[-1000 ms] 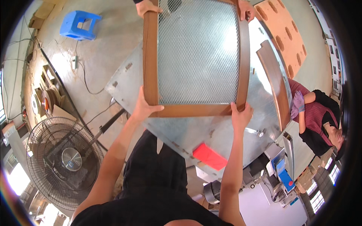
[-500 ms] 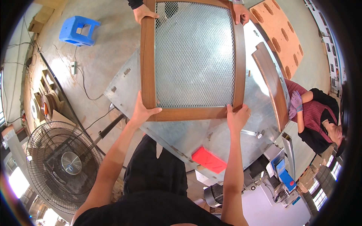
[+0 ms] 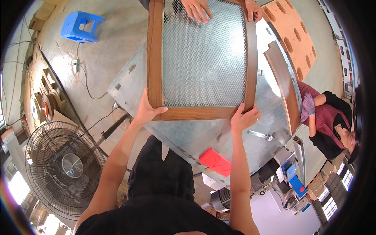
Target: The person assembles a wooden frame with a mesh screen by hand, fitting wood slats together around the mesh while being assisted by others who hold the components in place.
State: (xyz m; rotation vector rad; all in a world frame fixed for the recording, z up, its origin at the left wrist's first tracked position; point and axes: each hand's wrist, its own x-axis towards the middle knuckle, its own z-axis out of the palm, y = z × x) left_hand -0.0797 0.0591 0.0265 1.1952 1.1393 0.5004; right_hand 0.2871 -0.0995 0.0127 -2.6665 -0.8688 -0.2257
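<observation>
Concrete floor (image 3: 121, 43) all round, metal table (image 3: 188, 137) set skewed on it, blue stool (image 3: 82, 26) past its far left edge and a big fan (image 3: 64, 168) off its left corner.

So, the frame (image 3: 199, 113): it's out over the middle of the table, though I can't tell if it's touching the top. Far as I can judge it's mostly together, with the mesh (image 3: 203, 58) already sitting inside brown rails on the left, right and near sides. Far rail is nearly all out of view, so no idea how finished that end is, or what's left to do on it. There's a loose board (image 3: 284, 88) along the table's right edge, not joined to anything.

Pose-wise, both forearms reach forward, the left one slanting in, the right one coming up nearly straight. Left hand (image 3: 148, 111) pinches the near left corner, thumb on top, fingers up the outer side. Right hand (image 3: 243, 118) pinches the near rail by its right corner, wrist below the rail.

Across from them, one co-worker's hand (image 3: 196, 8) lies over the mesh, fingers spread a bit, and the other hand (image 3: 253, 10) grips the right rail. Red box (image 3: 215, 162) sits by the table's near edge.
</observation>
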